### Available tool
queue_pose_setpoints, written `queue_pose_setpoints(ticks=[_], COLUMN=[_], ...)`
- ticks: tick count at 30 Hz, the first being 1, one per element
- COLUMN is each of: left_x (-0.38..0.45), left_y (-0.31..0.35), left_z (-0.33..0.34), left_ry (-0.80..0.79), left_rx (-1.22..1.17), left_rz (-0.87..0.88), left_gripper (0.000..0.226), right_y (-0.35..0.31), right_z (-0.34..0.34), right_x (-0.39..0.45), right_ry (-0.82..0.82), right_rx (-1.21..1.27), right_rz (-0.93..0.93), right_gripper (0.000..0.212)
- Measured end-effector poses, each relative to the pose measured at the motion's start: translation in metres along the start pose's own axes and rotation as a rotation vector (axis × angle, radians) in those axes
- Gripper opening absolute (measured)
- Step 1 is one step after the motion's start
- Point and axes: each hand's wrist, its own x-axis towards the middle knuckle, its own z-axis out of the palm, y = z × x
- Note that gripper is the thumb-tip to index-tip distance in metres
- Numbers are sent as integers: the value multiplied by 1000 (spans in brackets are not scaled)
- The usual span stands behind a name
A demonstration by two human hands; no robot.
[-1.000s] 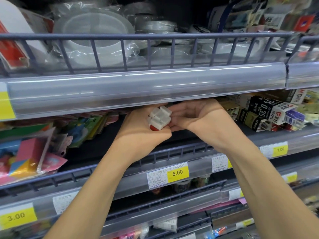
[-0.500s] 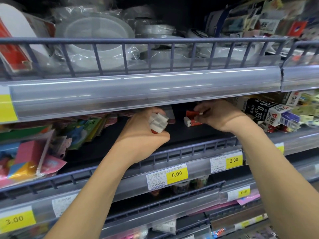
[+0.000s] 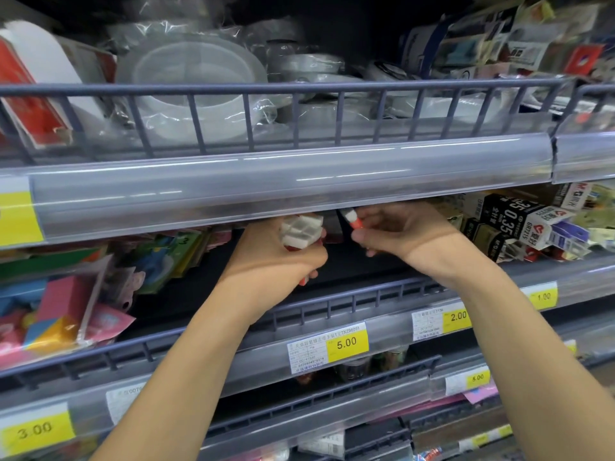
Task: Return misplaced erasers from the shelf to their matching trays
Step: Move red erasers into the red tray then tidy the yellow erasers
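My left hand [image 3: 276, 257] grips a bunch of white erasers with red sleeves [image 3: 301, 229], their white ends poking up just under the upper shelf's front rail. My right hand [image 3: 399, 232] pinches a single red-and-white eraser [image 3: 353, 218] between thumb and fingertips, close to the right of the bunch. Both hands hover over the dark bare stretch of the middle shelf [image 3: 349, 261]. The upper rail hides the tops of the erasers and the back of this shelf.
A grey price rail [image 3: 299, 188] of the shelf above overhangs the hands. Colourful packets [image 3: 66, 307] fill the shelf's left side; black and white refill boxes [image 3: 519, 221] crowd its right. A low wire fence with price tags [image 3: 346, 342] edges the front.
My right hand has lifted a single eraser off the shelf and brought it leftward toward the bunch. My left hand has risen slightly with its erasers.
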Motion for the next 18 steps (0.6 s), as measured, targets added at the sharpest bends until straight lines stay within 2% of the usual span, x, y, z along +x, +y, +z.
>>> queue_pose_setpoints(ticks=[2, 4, 11, 15, 18], left_x=[0, -2, -8, -6, -3], left_y=[0, 2, 9, 7, 4], left_z=[0, 0, 1, 4, 4], left_ry=[47, 58, 32, 93, 119], left_rx=[-62, -118, -242, -168, -118], left_rz=[-20, -15, 32, -10, -19], left_gripper=[11, 14, 20, 29, 17], right_y=[-9, -15, -20, -19, -20], right_z=[12, 24, 49, 51, 49], right_x=[-11, -16, -22, -22, -25], right_ry=[-64, -79, -18, -9, -79], right_rx=[157, 203, 126, 87, 96], right_rz=[-78, -118, -207, -240, -244], right_gripper=[22, 27, 33, 31, 35])
